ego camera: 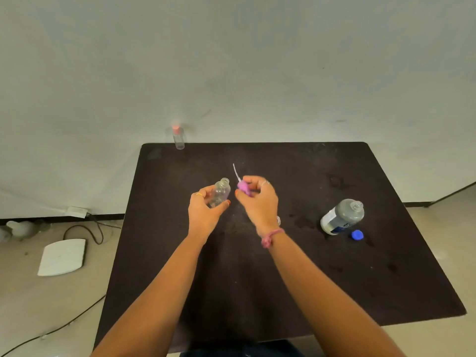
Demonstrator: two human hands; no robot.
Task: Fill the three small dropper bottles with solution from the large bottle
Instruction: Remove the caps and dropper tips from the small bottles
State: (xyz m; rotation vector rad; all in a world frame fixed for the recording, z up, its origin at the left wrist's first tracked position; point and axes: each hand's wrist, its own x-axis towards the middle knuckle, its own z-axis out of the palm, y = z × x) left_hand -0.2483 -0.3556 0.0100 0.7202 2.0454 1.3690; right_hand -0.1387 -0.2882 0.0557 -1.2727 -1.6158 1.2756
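Against a pale wall, over the dark bench (386, 266), the left hand (206, 212) grips an open, seemingly empty small bottle (221, 193), the right hand (258, 199) pinches its pink dropper (242, 186), the large bottle (341, 217) stands uncapped nearby, so filling looks barely begun.

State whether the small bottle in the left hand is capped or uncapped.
Uncapped. The small bottle shows a bare threaded neck; the right hand holds its pink cap apart.

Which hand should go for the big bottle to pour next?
Probably the right. The large bottle stands uncapped at the table's right, nearer the right hand, which need only put down the pink dropper cap. The left hand already holds the open small bottle.
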